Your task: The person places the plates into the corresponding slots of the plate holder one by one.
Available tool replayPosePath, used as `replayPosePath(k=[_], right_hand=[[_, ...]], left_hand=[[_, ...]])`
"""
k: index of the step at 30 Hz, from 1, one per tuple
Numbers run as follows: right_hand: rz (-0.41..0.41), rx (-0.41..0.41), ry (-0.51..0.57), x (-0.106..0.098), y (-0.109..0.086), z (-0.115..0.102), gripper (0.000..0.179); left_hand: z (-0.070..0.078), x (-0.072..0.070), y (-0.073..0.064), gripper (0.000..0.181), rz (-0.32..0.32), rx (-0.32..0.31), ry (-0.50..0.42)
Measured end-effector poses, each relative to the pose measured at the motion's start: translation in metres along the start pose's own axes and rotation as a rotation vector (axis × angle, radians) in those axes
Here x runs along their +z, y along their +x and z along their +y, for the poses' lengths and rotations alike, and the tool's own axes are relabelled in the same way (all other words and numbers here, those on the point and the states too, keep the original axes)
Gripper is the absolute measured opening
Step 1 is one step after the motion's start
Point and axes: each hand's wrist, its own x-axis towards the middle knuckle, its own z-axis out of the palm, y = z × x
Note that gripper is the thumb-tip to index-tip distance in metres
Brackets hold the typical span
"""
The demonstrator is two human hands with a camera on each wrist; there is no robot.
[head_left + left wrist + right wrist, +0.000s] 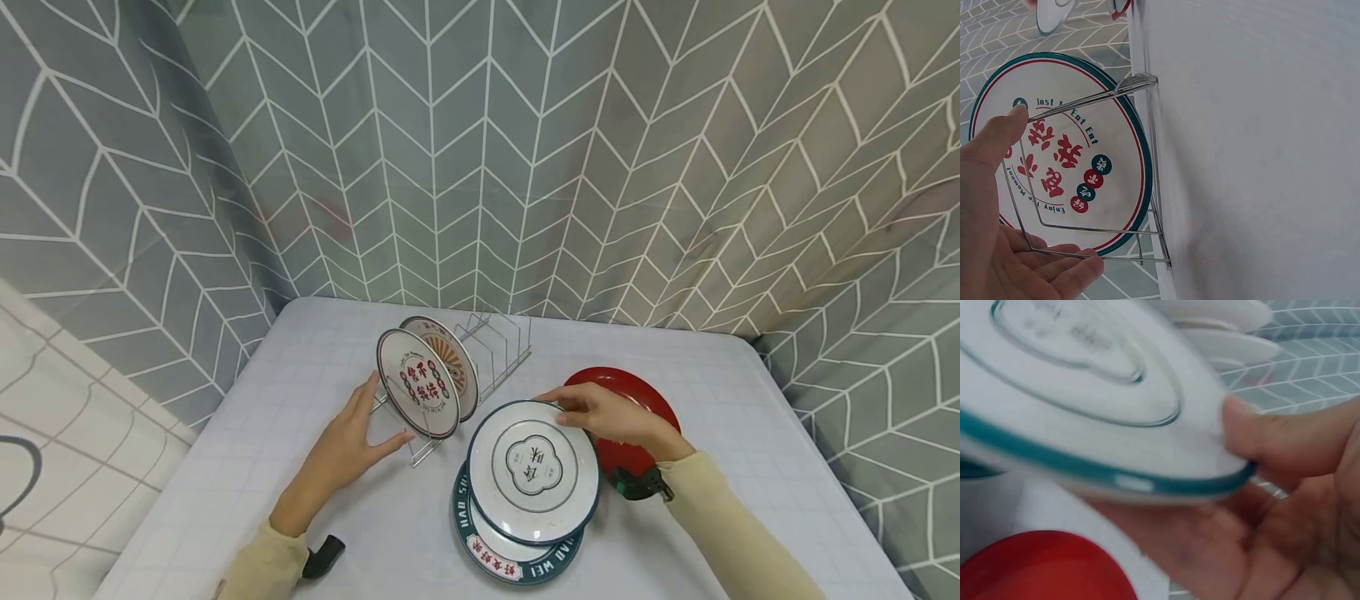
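My right hand (607, 414) pinches the rim of a white plate (534, 471) with a dark green edge. The plate's underside, with a flower-shaped stamp, faces up; in the right wrist view the thumb (1241, 428) lies on that underside and the fingers are below. Beneath it a second plate (495, 560) with a lettered green rim lies on the table. My left hand (348, 437) spreads its thumb and fingers at the near end of a wire dish rack (1094, 100), thumb tip and fingers right at its wires. A plate with red characters (417, 385) stands tilted in that end.
Another plate with a sunburst pattern (453, 358) stands behind the first in the rack, whose far slots (502, 350) show bare wire. A red dish (630, 392) lies right, partly behind my right hand. Patterned curtain (480, 167) surrounds the white table (705, 375).
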Motion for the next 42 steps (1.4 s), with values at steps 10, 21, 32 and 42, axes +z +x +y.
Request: replayPosePath(k=[10, 21, 32, 42], right_hand=[[0.061, -0.008, 0.069, -0.007, -0.013, -0.019, 0.044], [0.229, -0.016, 0.078, -0.010, -0.026, -0.034, 0.043], [0.484, -0.094, 0.190, -0.025, -0.031, -0.051, 0.049], [0.672, -0.137, 0.226, -0.040, -0.015, -0.078, 0.048]], left_hand=[[0.000, 0.001, 0.000, 0.112, 0.002, 0.003, -0.004], [0.000, 0.002, 0.000, 0.113, -0.005, -0.004, -0.013], [0.001, 0.001, 0.001, 0.113, -0.013, -0.015, -0.020], [-0.001, 0.001, 0.002, 0.112, -0.004, 0.009, -0.021]])
